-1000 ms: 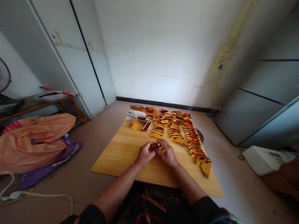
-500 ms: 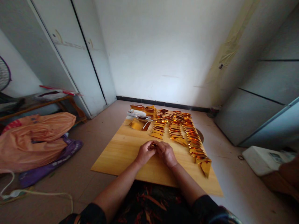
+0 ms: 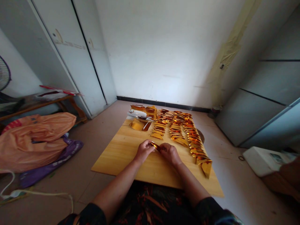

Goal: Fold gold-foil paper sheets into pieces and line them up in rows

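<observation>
One gold foil piece (image 3: 155, 145) was pinched by the left hand (image 3: 143, 151) and the right hand (image 3: 170, 153) over the middle of one wooden board (image 3: 112, 153), its right end hidden. Beyond, toward the right, three rows of folded foil pieces (image 3: 177, 128) were set out, too overlapped to be counted singly; at far left, one fan (image 3: 3, 75) was cut off.

Wooden board (image 3: 117, 153) — folded gold pieces (image 3: 175, 128)

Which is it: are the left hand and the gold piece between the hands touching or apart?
Touching: the head view shows the left hand gripping the gold piece by one end.
</observation>
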A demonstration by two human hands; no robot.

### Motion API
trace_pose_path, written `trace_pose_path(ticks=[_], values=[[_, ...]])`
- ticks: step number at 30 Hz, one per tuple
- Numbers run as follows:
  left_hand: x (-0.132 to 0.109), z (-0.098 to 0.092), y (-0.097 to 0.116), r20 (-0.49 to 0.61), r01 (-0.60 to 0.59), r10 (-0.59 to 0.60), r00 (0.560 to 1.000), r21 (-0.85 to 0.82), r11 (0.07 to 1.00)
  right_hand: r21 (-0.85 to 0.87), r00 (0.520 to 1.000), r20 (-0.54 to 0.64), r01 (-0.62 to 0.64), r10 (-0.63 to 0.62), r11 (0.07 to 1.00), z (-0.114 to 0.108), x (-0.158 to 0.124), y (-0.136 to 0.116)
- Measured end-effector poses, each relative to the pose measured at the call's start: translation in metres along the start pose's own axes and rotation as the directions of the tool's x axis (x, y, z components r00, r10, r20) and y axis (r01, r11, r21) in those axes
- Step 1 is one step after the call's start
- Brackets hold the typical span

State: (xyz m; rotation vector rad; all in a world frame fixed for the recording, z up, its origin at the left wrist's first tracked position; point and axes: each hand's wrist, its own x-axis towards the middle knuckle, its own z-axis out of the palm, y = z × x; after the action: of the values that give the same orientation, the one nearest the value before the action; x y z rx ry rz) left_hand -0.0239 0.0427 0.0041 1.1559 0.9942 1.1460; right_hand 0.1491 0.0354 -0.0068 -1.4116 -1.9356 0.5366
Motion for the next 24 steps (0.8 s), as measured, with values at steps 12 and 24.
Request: trace_pose_path(ticks=[12,24], values=[[0.003,-0.009,-0.009,-0.034,-0.041,0.038,0.999,-0.103,0.994,0.259,0.983,-0.006,-0.177,0.185,0.949,-0.004,-0.006,-0.006],[-0.003,-0.018,-0.007,0.201,-0.382,0.325,0.924,0.500,0.777,0.287,0.983,-0.066,-0.146,0.172,0.947,0.011,-0.009,0.003]])
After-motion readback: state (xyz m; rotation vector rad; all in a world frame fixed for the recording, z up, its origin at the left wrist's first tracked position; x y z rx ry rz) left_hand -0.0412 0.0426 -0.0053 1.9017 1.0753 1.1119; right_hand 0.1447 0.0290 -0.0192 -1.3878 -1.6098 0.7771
